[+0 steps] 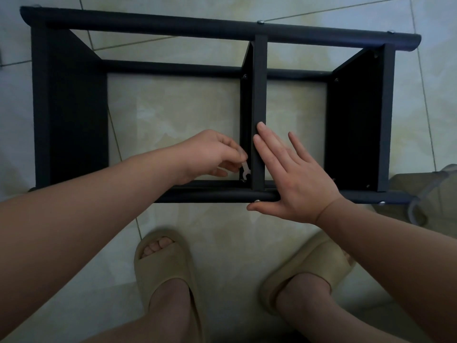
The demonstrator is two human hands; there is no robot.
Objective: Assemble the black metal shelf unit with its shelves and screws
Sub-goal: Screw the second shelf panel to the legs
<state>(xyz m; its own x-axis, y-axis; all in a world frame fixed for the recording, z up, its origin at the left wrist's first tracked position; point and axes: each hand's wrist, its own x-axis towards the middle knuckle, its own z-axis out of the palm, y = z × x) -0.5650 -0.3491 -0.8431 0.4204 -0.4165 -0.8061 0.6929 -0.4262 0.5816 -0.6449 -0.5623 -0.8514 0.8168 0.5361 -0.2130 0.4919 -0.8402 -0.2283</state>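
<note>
The black metal shelf unit (153,22) lies on its side on the tiled floor, with three shelves fixed between its round poles. My left hand (210,154) reaches inside the frame and pinches a small pale wrench (245,170), whose jaw sits at a screw (244,179) low on the middle shelf (259,95). My right hand (289,174) lies flat with straight fingers against the middle shelf's edge, thumb under the near pole (210,195). A screw head (257,201) shows on that pole by the thumb.
My two feet in beige slippers (163,273) stand just in front of the near pole. A clear plastic bag (425,194) lies on the floor at the right. Pale floor tiles (173,115) show through the frame.
</note>
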